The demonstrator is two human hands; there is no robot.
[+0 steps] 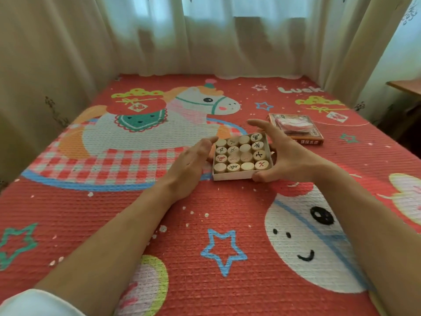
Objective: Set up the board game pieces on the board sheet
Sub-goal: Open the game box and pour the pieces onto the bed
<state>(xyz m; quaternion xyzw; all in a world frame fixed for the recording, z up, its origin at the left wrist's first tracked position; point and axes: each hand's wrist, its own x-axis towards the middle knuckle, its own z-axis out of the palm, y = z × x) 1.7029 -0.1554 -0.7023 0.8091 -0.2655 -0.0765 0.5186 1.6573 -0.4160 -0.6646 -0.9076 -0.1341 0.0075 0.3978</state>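
A shallow white cardboard tray full of several round wooden game pieces with red and black characters sits just above the red mat, slightly tilted. My right hand grips its right side, thumb at the near corner and fingers over the far edge. Against the tray's left side rests my left hand, fingers curled on its edge. No board sheet lies unfolded in view; a folded red and white item sits inside the box lid.
An orange box lid holding the folded item lies on the mat behind my right hand. Beige curtains close off the far side and left. A wooden table corner shows at the right edge.
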